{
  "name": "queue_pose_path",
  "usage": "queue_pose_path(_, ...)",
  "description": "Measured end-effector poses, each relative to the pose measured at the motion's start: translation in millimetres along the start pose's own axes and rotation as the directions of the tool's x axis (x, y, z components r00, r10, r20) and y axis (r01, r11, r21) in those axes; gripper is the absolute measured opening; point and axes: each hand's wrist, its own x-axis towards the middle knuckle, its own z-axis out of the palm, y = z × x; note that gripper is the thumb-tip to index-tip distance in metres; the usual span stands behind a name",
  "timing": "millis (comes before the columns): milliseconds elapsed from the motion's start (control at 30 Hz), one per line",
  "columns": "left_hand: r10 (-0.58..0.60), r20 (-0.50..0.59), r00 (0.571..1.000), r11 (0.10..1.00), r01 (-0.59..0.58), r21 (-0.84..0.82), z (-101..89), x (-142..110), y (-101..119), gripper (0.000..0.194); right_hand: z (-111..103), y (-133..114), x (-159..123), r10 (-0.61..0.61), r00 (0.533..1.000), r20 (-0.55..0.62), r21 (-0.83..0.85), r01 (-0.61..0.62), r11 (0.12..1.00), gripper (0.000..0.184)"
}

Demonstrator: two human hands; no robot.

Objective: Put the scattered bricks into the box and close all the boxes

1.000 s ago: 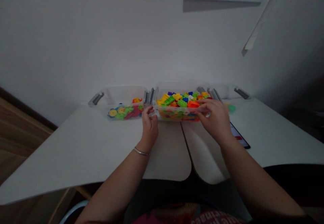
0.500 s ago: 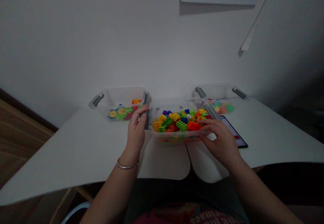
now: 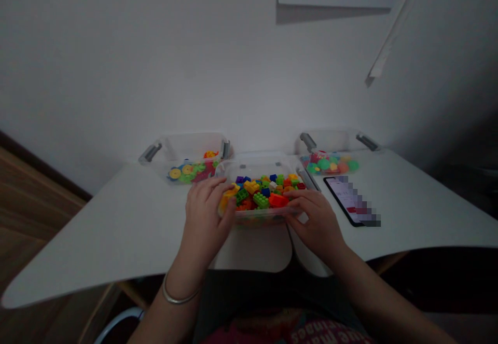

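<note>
A clear plastic box (image 3: 268,212) full of coloured building blocks (image 3: 260,198) sits in front of me, near the gap between two white tabletops. My left hand (image 3: 206,217) grips its left front corner, fingers bent over the rim beside some yellow blocks. On the opposite side, my right hand (image 3: 317,222) pinches the right front rim, with the thumb outside the wall and the fingertips inside, close to an orange block (image 3: 278,200). A silver bangle circles my left wrist.
Two more clear boxes with grey latches stand against the wall: the left box (image 3: 190,144) holds colourful flat pieces, the right box (image 3: 334,141) round ones. A phone (image 3: 346,201) lies on the white table (image 3: 412,209), right of my right hand.
The box of blocks has shifted left, and my right hand has gone with it. My left hand has come lower onto the box's left front corner. More of the phone shows.
</note>
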Motion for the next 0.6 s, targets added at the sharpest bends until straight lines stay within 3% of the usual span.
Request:
queue_pose_path(100,0.142,-0.008,0.99,0.986,-0.141,0.084,2.8,2.1,18.7,0.021,-1.5,-1.5,0.4,0.004,1.0,0.02,-0.015,-0.003,1.0,0.004)
queue_pose_path(233,0.36,0.146,0.921,0.931,-0.365,0.009,4.7,5.4,41.2,0.019,-7.2,-4.6,0.3,0.02,0.999,0.044,-0.011,-0.02,1.0,0.007)
queue_pose_path(600,0.391,0.279,0.877,0.909,-0.416,0.035,-17.9,5.1,56.1,0.015,-16.0,-20.1,-4.5,0.009,1.0,-0.002,0.071,-0.009,0.997,0.007)
